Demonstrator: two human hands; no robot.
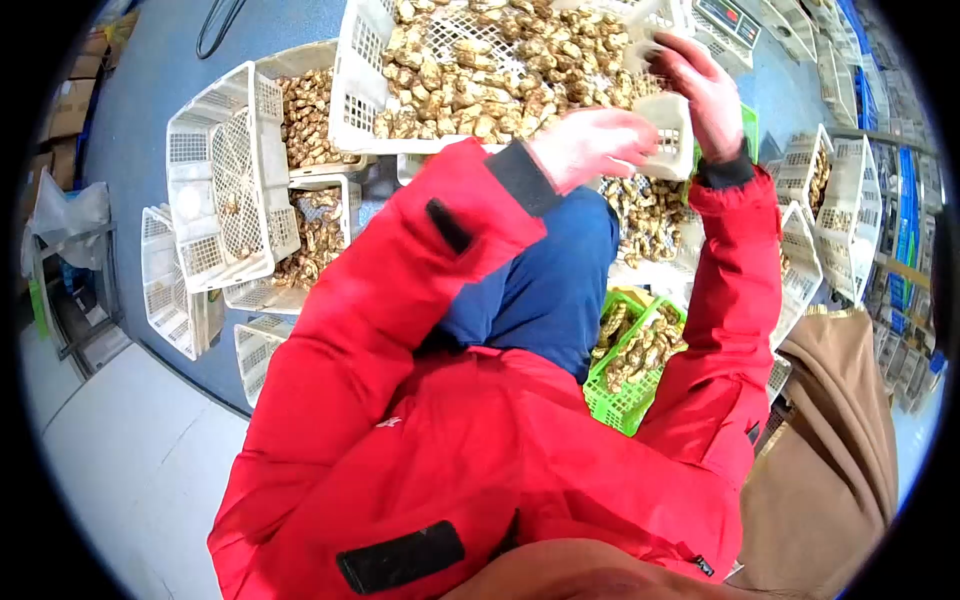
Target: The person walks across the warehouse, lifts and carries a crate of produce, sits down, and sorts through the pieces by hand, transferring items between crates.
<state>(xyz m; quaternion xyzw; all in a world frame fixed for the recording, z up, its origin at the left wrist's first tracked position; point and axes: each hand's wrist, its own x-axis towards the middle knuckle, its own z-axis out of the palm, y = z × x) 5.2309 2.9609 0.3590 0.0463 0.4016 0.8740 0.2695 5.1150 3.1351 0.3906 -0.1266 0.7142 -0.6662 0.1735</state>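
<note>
A large white crate at the top middle holds many brown and cream knobbly pieces, possibly mushrooms or roots. Over its front right part is my left hand, palm down, its fingers stretched toward the right and slightly blurred. My right hand reaches over the crate's right edge, with its fingertips bent toward the pieces. Whether those fingers touch or grip a piece is too blurred to tell. The two hands are apart from each other.
Below the right hand, a green basket holds more pieces. An empty-looking white crate leans at the left beside filled ones. More white crates stand at the right, near a brown cloth. A scale sits at the top right.
</note>
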